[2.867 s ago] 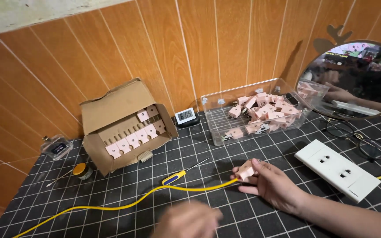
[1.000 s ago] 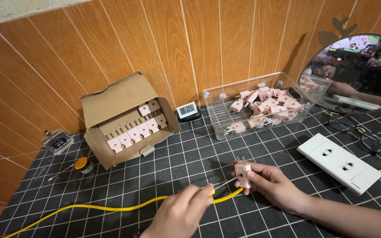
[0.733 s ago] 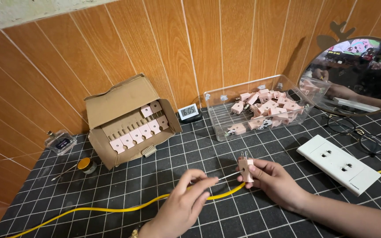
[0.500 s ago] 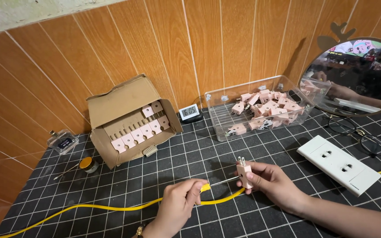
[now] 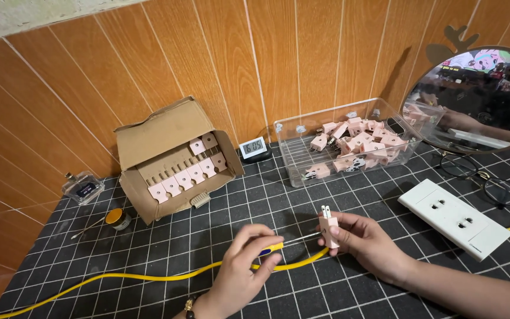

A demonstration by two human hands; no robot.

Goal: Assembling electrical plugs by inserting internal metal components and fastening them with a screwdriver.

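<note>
My right hand (image 5: 366, 243) pinches the small pink plastic plug (image 5: 328, 230) upright, prongs up, above the black gridded mat (image 5: 166, 248). My left hand (image 5: 244, 267) pinches the yellow-handled screwdriver (image 5: 287, 243), its shaft lying nearly level (tilting slightly up) and pointing right, tip at the plug's left face, above the yellow cable (image 5: 149, 276).

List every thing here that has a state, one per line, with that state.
Cardboard box: flaps open, tipped toward the camera, pink plugs in rows inside.
Clear bin: no lid, holding loose pink plugs.
Pink plug: prongs up, gripped by right hand.
Screwdriver: held by left hand, tip at the plug.
White socket strip: sockets unoccupied.
Glasses: unfolded, on the mat.
</note>
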